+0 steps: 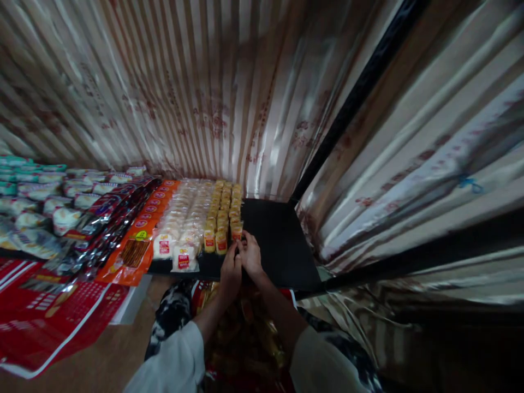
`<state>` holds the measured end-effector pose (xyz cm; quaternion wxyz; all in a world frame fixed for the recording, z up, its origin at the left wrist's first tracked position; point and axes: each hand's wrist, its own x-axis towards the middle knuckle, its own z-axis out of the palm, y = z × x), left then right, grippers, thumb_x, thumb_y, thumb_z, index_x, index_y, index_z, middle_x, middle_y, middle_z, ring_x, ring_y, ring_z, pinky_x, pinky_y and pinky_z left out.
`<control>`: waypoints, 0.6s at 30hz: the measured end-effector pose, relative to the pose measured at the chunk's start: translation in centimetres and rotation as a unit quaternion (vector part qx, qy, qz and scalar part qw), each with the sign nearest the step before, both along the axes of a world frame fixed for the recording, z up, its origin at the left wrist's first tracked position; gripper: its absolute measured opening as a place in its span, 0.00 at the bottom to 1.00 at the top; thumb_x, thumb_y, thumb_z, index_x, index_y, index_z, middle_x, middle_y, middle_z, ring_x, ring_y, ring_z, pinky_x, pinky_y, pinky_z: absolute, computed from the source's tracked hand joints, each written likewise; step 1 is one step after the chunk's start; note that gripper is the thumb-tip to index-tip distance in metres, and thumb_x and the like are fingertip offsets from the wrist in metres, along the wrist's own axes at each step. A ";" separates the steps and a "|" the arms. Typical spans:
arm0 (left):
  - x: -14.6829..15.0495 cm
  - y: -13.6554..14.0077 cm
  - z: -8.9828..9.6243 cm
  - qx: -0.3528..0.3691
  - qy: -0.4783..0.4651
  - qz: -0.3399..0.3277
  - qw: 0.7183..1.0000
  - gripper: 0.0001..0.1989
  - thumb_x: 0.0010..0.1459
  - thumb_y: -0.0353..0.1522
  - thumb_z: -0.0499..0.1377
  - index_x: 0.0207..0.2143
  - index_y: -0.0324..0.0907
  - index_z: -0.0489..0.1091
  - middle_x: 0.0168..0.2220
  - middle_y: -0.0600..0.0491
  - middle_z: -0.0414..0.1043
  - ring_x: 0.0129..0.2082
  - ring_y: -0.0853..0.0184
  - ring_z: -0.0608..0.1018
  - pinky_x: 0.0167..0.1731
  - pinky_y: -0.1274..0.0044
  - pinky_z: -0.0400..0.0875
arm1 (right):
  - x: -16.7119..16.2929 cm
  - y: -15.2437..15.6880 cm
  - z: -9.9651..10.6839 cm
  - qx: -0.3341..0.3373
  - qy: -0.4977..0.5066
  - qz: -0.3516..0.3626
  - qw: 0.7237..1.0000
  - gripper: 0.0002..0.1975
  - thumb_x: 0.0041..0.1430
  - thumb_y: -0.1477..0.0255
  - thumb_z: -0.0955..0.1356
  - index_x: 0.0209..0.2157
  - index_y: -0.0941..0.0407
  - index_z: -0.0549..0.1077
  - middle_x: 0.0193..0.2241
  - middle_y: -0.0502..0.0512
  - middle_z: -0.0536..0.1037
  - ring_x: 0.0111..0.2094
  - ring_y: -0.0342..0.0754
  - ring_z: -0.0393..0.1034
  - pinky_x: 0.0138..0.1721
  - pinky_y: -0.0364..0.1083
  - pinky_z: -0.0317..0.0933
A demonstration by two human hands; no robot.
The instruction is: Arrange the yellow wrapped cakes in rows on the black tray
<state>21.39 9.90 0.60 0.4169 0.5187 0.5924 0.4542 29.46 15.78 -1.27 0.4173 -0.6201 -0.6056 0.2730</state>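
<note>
Small yellow snack packets (223, 213) with red labels stand in three tight rows on a black shelf (278, 240). At the front of the right-hand row, my right hand (251, 255) has its fingers closed at the lower edge of a snack packet (236, 230). My left hand (231, 270) meets it there, fingers closed at the same packet's bottom; its fingertips are partly hidden. Below my forearms, between my legs, an open red bag or box (245, 322) holds many more yellow packets, dim and blurred.
White snack packets (184, 256) fill two rows left of the yellow ones. Beyond them lie an orange bag (135, 248), dark red bags (104, 224) and white-and-teal packs (53, 191). A red printed sheet (61, 322) hangs below. Dark metal posts (344, 120) and striped sheeting (213, 98) enclose the shelf.
</note>
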 end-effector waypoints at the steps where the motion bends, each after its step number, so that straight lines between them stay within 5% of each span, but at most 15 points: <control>1: 0.0 0.0 0.0 -0.001 0.005 0.000 1.000 0.25 0.58 0.30 0.45 0.57 0.35 0.60 0.60 0.45 0.60 0.61 0.65 0.62 0.62 0.69 0.52 | 0.0 0.0 -0.1 0.002 0.003 0.001 1.000 0.19 0.56 0.71 0.62 0.49 0.57 0.69 0.39 0.59 0.72 0.32 0.47 0.69 0.38 0.48 0.67; 18: 0.8 0.4 -1.2 0.013 0.029 0.036 0.999 0.23 0.60 0.31 0.44 0.56 0.36 0.62 0.60 0.45 0.61 0.61 0.65 0.62 0.62 0.68 0.51 | 0.1 0.2 -0.1 0.012 0.024 -0.010 1.000 0.22 0.57 0.70 0.61 0.54 0.56 0.67 0.44 0.60 0.70 0.32 0.45 0.69 0.40 0.47 0.67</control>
